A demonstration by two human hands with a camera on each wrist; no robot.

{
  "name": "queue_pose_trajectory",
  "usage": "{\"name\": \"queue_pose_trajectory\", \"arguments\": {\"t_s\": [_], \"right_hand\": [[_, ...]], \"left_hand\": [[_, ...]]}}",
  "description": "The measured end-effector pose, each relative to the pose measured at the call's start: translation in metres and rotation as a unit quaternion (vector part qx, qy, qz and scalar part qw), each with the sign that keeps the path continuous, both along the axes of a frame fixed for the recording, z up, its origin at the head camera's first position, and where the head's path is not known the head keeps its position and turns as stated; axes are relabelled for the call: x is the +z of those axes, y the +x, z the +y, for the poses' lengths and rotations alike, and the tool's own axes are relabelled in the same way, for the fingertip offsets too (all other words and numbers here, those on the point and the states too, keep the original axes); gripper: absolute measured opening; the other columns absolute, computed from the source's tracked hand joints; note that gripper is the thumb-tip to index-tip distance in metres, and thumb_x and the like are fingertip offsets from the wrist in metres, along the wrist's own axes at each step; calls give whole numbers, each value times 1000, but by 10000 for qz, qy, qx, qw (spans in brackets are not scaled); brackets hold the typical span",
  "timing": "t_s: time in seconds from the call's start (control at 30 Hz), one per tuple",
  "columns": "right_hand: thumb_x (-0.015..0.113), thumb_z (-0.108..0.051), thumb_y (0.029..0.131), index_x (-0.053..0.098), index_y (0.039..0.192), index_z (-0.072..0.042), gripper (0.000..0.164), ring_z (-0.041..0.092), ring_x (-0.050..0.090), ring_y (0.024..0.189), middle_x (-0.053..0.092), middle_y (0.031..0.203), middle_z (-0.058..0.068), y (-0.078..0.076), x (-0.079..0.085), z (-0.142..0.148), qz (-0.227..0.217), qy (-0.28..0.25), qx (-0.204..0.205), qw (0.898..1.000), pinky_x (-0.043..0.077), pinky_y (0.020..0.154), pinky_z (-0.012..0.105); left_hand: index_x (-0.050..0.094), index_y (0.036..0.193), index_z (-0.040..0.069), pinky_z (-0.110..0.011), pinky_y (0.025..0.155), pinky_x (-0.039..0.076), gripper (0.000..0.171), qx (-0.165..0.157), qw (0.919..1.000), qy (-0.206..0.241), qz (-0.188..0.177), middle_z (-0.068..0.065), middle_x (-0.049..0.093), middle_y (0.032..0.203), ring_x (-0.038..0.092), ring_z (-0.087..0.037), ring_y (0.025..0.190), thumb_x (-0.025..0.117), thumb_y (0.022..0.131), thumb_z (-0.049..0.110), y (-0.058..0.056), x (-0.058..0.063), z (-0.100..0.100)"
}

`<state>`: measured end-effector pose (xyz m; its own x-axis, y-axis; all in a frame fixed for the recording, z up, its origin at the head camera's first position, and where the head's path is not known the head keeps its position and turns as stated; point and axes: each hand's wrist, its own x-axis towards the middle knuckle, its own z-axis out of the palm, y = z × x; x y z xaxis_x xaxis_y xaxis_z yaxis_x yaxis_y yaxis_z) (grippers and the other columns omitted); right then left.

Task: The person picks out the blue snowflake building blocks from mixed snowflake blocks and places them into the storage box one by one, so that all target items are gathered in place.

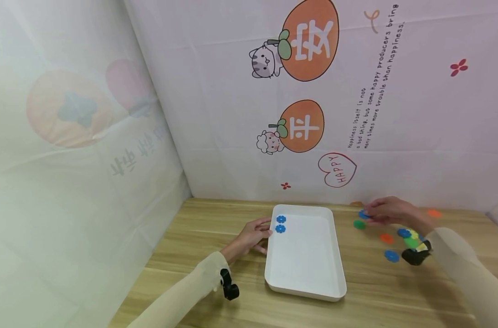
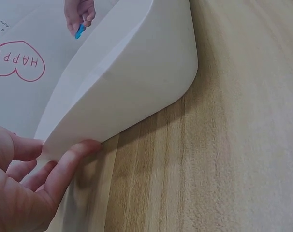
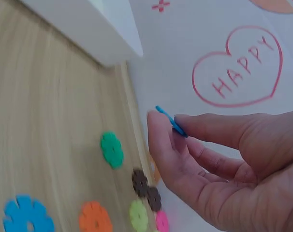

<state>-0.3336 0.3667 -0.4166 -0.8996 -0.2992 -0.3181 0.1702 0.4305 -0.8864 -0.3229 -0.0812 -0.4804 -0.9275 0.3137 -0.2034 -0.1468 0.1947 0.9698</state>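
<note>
My left hand (image 1: 250, 234) rests against the left side of a shallow white tray (image 1: 304, 294), its fingertips on the outer wall and at the rim in the left wrist view. Inside the tray, near its far left corner, two blue flower-shaped plastic discs (image 1: 280, 228) lie one behind the other. Right of the tray, my right hand (image 1: 390, 210) pinches another blue flower-shaped disc (image 3: 171, 122) between thumb and finger, raised above the table in the right wrist view. A green disc (image 1: 359, 224) lies on the table beneath that hand.
More notched discs are scattered to the right: an orange disc (image 1: 386, 238), a blue disc (image 1: 391, 256) and a pile (image 1: 413, 239) partly behind the right wrist. Brown discs (image 3: 139, 182) lie close to the printed backdrop (image 1: 232, 114). The wooden table (image 1: 216, 209) meets the backdrop behind the tray.
</note>
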Motion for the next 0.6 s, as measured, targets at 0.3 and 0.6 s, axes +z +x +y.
{"name": "queue_pose_trajectory", "arguments": {"t_s": [0.3,0.6], "right_hand": [[54,-4,108,48,128,19,31,21,77,94,75,103,9,-9,-8,-39,220,-796,428,9957,65,93,43],[55,-6,108,49,130,19,34,26,78,95,77,107,18,-8,-3,-77,197,-886,220,9956,63,94,50]], "left_hand": [[53,154,12,-35,58,67,52,102,9999,-54,34,-18,61,146,68,-32,122,63,103,6,4,2,5],[51,155,10,-33,58,67,52,57,9999,-56,102,-19,60,146,68,-31,121,63,104,6,4,2,8]]}}
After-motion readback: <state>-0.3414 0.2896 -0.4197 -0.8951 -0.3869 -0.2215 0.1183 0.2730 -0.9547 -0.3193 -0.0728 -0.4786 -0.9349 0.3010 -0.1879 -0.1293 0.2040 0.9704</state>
